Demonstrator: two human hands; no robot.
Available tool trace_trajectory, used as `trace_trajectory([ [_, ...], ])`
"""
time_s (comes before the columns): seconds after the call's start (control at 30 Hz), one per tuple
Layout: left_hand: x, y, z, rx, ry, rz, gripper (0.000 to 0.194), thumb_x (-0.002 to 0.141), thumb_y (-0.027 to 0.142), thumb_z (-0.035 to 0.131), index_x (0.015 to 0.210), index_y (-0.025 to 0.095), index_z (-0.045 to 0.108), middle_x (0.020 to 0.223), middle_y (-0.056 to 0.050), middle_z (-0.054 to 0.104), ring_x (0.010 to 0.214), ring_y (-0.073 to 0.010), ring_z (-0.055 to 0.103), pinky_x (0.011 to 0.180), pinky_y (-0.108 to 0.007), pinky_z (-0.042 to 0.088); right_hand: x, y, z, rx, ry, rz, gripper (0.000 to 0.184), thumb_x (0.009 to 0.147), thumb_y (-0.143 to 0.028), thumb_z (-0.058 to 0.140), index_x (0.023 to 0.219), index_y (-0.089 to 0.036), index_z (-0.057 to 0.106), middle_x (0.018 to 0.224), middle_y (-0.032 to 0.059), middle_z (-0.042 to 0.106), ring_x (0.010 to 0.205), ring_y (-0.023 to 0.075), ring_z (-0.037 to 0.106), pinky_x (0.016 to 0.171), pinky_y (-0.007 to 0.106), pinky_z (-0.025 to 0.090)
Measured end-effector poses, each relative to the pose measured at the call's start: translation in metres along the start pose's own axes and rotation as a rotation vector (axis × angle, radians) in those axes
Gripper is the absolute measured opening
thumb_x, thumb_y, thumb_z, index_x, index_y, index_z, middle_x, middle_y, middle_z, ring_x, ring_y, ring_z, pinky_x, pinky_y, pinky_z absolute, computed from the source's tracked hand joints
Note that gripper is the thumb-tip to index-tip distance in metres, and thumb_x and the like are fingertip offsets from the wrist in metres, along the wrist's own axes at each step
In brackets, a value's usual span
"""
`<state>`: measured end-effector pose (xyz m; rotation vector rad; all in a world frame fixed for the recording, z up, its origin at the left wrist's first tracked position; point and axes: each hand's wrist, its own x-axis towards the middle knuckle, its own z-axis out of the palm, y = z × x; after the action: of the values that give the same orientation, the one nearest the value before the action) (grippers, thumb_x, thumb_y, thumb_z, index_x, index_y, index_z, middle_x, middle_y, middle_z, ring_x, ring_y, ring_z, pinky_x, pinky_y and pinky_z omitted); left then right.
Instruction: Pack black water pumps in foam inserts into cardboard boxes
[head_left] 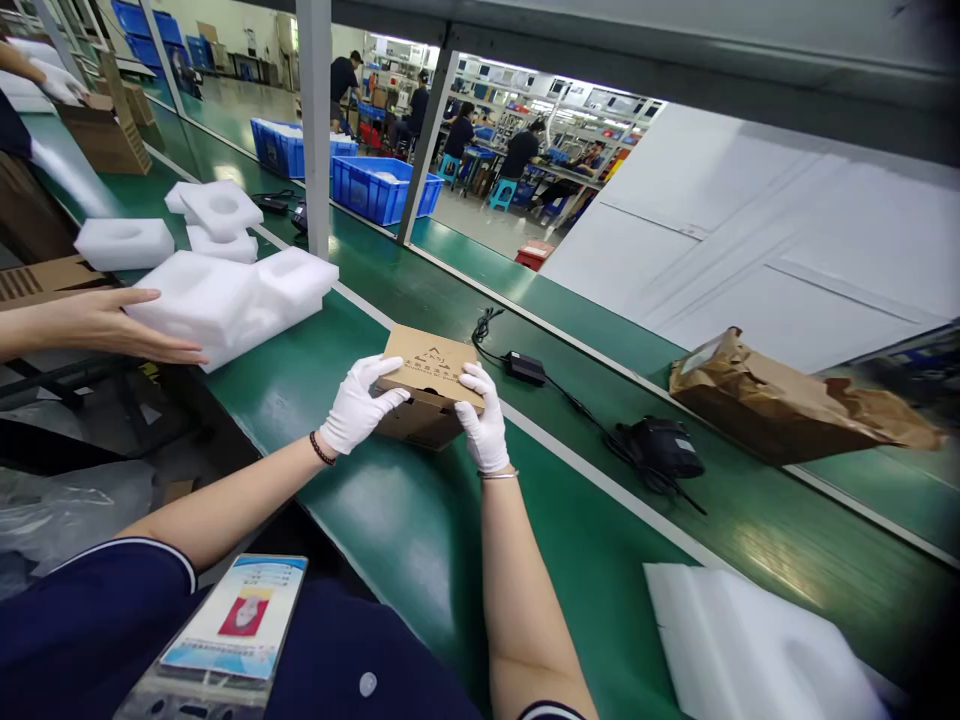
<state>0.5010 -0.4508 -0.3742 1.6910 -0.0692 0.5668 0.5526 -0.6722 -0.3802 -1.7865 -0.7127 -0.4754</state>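
A small brown cardboard box point(429, 362) with black printing on its closed lid stands on the green work surface in front of me. White-gloved, my left hand point(361, 402) grips its left side, with the thumb at the front edge and the fingers along the top. On the opposite side my right hand point(481, 415), also gloved, clasps the right edge. Just beyond the box lies a black power adapter point(523, 368) with its cable. Farther right sits a round black device point(664, 447) with a coiled cord.
At left, another person's bare hand point(112, 325) touches white foam blocks point(202, 295). More foam point(750, 640) lies at lower right. A crumpled brown paper bag point(787, 395) rests at right. Blue crates point(382, 190) stand behind the metal post point(315, 130). People sit working in the background.
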Motion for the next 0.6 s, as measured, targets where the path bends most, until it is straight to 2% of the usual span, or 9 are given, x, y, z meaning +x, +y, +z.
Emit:
trace_trajectory([
  [0.07,-0.006,-0.018,-0.002,0.098,0.019,0.144,0.051,0.08,0.049,0.076,0.121,0.02,0.069,0.153,-0.013,0.043,0.146,-0.0319,0.037,0.121,-0.049,0.034,-0.008,0.005,0.005,-0.025,0.044,-0.031,0.033,0.095,-0.049,0.055,0.113,-0.023,0.062,0.137,0.0127,0.058,0.143,0.0292,0.041,0.119,0.057,0.03],
  [0.13,-0.005,-0.031,-0.009,0.125,-0.075,0.284,0.054,0.082,0.054,0.073,0.124,0.021,0.067,0.155,-0.014,0.042,0.149,-0.0319,0.032,0.122,-0.052,0.032,-0.017,0.01,0.008,-0.061,0.095,-0.053,0.033,0.098,-0.049,0.048,0.11,-0.023,0.064,0.131,0.0119,0.061,0.142,0.0291,0.043,0.118,0.059,0.032],
  [0.2,0.003,-0.037,-0.017,0.153,-0.209,0.435,0.052,0.083,0.055,0.072,0.122,0.021,0.067,0.141,-0.014,0.058,0.143,-0.0314,0.043,0.12,-0.056,0.034,-0.024,0.012,0.009,-0.113,0.115,-0.087,0.035,0.096,-0.053,0.049,0.106,-0.024,0.066,0.126,0.0107,0.064,0.14,0.03,0.046,0.117,0.061,0.034],
  [0.27,0.013,-0.038,-0.025,0.193,-0.301,0.557,0.043,0.084,0.05,0.073,0.115,0.021,0.068,0.124,-0.012,0.069,0.131,-0.0296,0.056,0.118,-0.058,0.036,-0.027,0.007,0.009,-0.179,0.1,-0.144,0.032,0.091,-0.054,0.059,0.1,-0.025,0.067,0.117,0.0082,0.069,0.137,0.0306,0.049,0.117,0.063,0.032],
  [0.37,0.019,-0.033,-0.029,0.222,-0.313,0.656,0.032,0.086,0.039,0.074,0.111,0.021,0.067,0.114,-0.009,0.073,0.124,-0.0267,0.062,0.116,-0.056,0.041,-0.022,-0.012,0.011,-0.305,0.066,-0.187,0.023,0.088,-0.048,0.067,0.089,-0.025,0.069,0.105,0.0053,0.073,0.133,0.0313,0.051,0.119,0.065,0.023],
  [0.4,0.018,-0.031,-0.029,0.221,-0.293,0.67,0.031,0.086,0.037,0.074,0.111,0.021,0.066,0.114,-0.009,0.072,0.127,-0.0269,0.06,0.116,-0.055,0.041,-0.019,-0.021,0.011,-0.34,0.048,-0.171,0.022,0.09,-0.046,0.066,0.085,-0.025,0.069,0.102,0.0051,0.074,0.132,0.0314,0.052,0.119,0.065,0.023],
  [0.47,0.009,-0.029,-0.025,0.204,-0.245,0.646,0.039,0.083,0.039,0.077,0.114,0.021,0.063,0.125,-0.013,0.067,0.139,-0.0296,0.048,0.118,-0.058,0.037,-0.012,-0.038,0.013,-0.367,-0.027,-0.125,0.026,0.092,-0.042,0.063,0.074,-0.024,0.068,0.097,0.0047,0.074,0.13,0.0308,0.053,0.116,0.062,0.03],
  [0.53,-0.004,-0.028,-0.018,0.165,-0.212,0.528,0.053,0.078,0.046,0.08,0.117,0.019,0.058,0.147,-0.019,0.049,0.147,-0.0329,0.035,0.118,-0.06,0.033,-0.008,-0.049,0.015,-0.366,-0.127,-0.107,0.031,0.092,-0.039,0.062,0.066,-0.024,0.066,0.094,0.0045,0.073,0.126,0.0295,0.055,0.111,0.055,0.04],
  [0.6,-0.016,-0.025,-0.009,0.113,-0.165,0.349,0.058,0.077,0.05,0.079,0.118,0.017,0.054,0.161,-0.023,0.025,0.15,-0.0343,0.028,0.117,-0.058,0.035,-0.008,-0.053,0.015,-0.387,-0.177,-0.125,0.024,0.09,-0.036,0.064,0.07,-0.024,0.069,0.098,0.0053,0.072,0.123,0.0287,0.057,0.106,0.05,0.045],
])
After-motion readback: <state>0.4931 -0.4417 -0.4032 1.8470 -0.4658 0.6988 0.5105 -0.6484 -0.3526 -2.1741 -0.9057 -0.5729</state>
